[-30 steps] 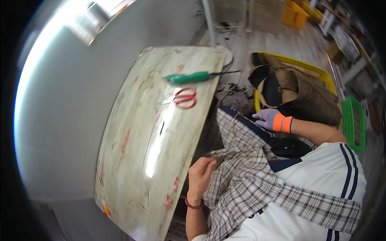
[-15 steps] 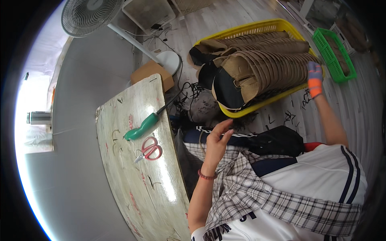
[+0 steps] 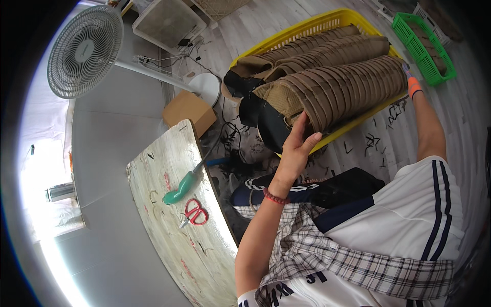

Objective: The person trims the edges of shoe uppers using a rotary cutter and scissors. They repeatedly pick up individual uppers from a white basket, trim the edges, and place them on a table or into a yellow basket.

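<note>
A long row of nested brown curved pieces (image 3: 353, 89), resembling shoe uppers, lies along the near side of a yellow basket (image 3: 376, 25). Its left end shows a woven tan lining and black parts. My bare left hand (image 3: 299, 148), with a red bead bracelet at the wrist, touches this end, fingers stretched and thumb apart. At the row's far right end is my right hand (image 3: 413, 86), in a grey and orange glove; its fingers are mostly hidden. More brown rows (image 3: 327, 53) fill the basket behind.
On the wooden table (image 3: 169, 240) at left lie a green-handled corded tool (image 3: 179, 189) and red-handled scissors (image 3: 195, 212). A white fan (image 3: 84, 51) stands behind a cardboard box (image 3: 189, 115). A green basket (image 3: 427, 61) sits at far right. Black scraps litter the floor.
My left hand has moved up and right onto the near end of the brown row. My right hand stays at the other end, its fingers now more hidden. The view has shifted.
</note>
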Available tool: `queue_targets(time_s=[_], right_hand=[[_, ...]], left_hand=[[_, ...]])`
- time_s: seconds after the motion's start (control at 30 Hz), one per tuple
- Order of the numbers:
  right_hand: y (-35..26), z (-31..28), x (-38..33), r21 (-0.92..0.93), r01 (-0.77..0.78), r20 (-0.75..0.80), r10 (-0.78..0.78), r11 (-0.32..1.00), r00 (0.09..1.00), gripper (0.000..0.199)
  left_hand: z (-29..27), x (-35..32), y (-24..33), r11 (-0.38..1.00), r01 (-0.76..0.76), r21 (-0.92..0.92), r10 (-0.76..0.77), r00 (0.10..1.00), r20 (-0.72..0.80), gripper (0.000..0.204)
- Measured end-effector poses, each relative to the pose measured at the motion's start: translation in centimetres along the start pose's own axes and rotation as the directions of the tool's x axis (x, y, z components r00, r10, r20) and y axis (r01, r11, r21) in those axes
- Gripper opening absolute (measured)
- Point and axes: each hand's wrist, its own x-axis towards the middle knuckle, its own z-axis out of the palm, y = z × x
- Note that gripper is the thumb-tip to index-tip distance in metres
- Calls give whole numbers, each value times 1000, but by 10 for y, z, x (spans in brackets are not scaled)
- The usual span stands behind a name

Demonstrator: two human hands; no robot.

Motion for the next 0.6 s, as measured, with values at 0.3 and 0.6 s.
queue_targets(time_s=[0.3,0.6], right_hand=[[-16,8,-6,111,-37,51,31,993,998,83],[-25,23,-42,318,-101,74,82,943,994,82]], left_hand=[[14,25,6,961,235,-148,-247,967,-64,66],[35,28,31,877,307,-370,-404,888,-220,63]])
